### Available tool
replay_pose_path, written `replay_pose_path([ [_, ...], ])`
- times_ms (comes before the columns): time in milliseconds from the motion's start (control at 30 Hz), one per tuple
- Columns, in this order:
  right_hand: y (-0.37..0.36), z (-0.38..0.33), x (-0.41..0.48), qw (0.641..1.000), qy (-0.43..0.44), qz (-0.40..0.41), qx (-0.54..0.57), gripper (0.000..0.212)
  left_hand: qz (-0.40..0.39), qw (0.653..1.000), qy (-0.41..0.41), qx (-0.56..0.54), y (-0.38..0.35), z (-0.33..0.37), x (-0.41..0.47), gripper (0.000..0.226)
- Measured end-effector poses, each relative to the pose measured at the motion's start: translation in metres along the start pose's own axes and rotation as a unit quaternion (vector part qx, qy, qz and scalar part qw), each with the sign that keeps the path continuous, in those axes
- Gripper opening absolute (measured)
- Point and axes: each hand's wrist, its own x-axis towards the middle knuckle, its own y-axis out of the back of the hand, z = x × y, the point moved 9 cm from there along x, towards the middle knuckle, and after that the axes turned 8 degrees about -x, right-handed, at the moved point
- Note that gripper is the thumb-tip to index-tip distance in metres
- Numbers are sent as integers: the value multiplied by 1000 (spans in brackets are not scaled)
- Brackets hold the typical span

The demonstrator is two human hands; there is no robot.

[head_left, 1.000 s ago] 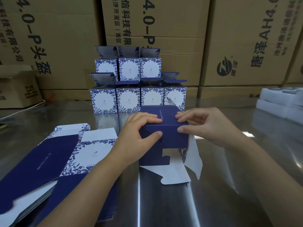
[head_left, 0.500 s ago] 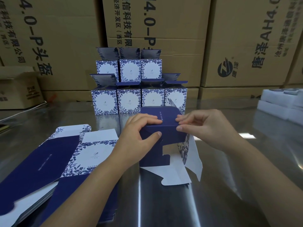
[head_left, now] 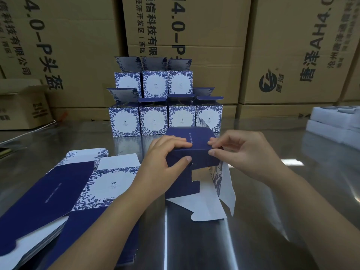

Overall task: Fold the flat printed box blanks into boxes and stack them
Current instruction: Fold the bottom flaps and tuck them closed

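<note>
A half-folded navy box [head_left: 196,159] stands on the steel table [head_left: 194,240] in the middle, its white flaps splayed toward me. My left hand [head_left: 164,162] grips its left corner, fingers on top and thumb on the near face. My right hand [head_left: 239,151] pinches the box's top right edge between thumb and fingertips. A pile of flat printed blanks [head_left: 58,195] lies at the left. Behind the box stands a stack of folded blue-and-white boxes [head_left: 165,106], two rows high, lids open.
Large brown cartons [head_left: 292,55] wall off the back of the table. A smaller open carton [head_left: 21,106] sits at the far left. White foam trays [head_left: 337,123] are piled at the right edge.
Both hands keep hold of the navy box. The right thumb and fingers have closed a little tighter on the top right edge; the box barely moved.
</note>
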Motion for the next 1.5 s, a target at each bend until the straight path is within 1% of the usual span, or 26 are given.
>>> replay_pose_path([
  [167,-2,-6,1,996,15,-3,-88,16,-9,1000,-2,6,-2,0,0,37],
  [267,-10,-10,1,995,12,-22,-97,23,-12,1000,-5,9,-3,1,0,35],
  [333,-11,-10,1,994,12,-11,-105,27,-12,1000,-8,8,-4,2,0,34],
  [533,-7,-13,1,992,11,15,-127,16,-16,1000,-10,4,-6,4,-1,33],
  [667,-6,-15,1,992,8,24,-125,16,-15,1000,-10,1,-6,5,0,33],
  [933,-5,-19,2,990,29,30,-137,16,-19,1000,-5,5,-8,6,0,33],
  [1233,-4,-24,0,982,57,39,-177,15,-21,1000,-6,8,-8,6,-1,38],
  [1500,-4,-18,2,985,44,38,-166,16,-23,1000,-3,11,-8,5,-1,43],
])
